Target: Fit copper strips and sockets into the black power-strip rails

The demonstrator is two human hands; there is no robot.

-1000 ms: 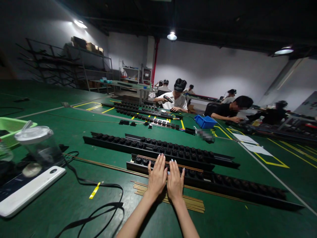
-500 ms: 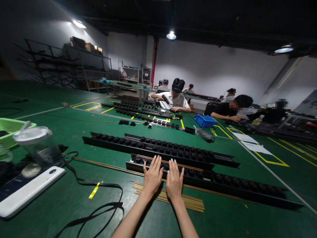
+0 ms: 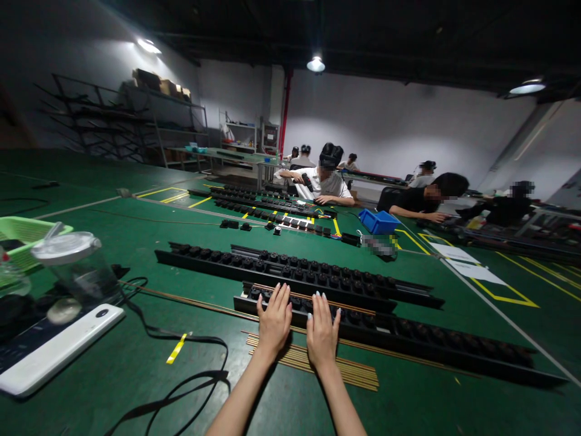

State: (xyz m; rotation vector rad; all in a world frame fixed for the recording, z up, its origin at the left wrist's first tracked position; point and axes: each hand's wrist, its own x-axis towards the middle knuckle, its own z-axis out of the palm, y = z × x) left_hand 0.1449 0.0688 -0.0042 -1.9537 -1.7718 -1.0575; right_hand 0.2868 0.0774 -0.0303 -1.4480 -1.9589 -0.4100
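- As seen in the head view, the left hand (image 3: 275,318) and right hand (image 3: 323,332) lie palm down, slightly apart, fingers extended and thumbs spread; neither pinches anything.
- Both sets of fingertips reach over the nearest black rail (image 3: 402,342), left of its middle; how firmly they touch cannot be told.
- Coppery rods (image 3: 349,307) lie lengthwise along this rail.
- Short brass rods (image 3: 356,372) lie side by side on the green worktop (image 3: 408,406), nearer the wearer, partly beneath the forearms.
- Behind: further black rails (image 3: 295,272), roughly parallel.
- At left: a lidded clear cup (image 3: 68,248) and a green basket (image 3: 27,227).
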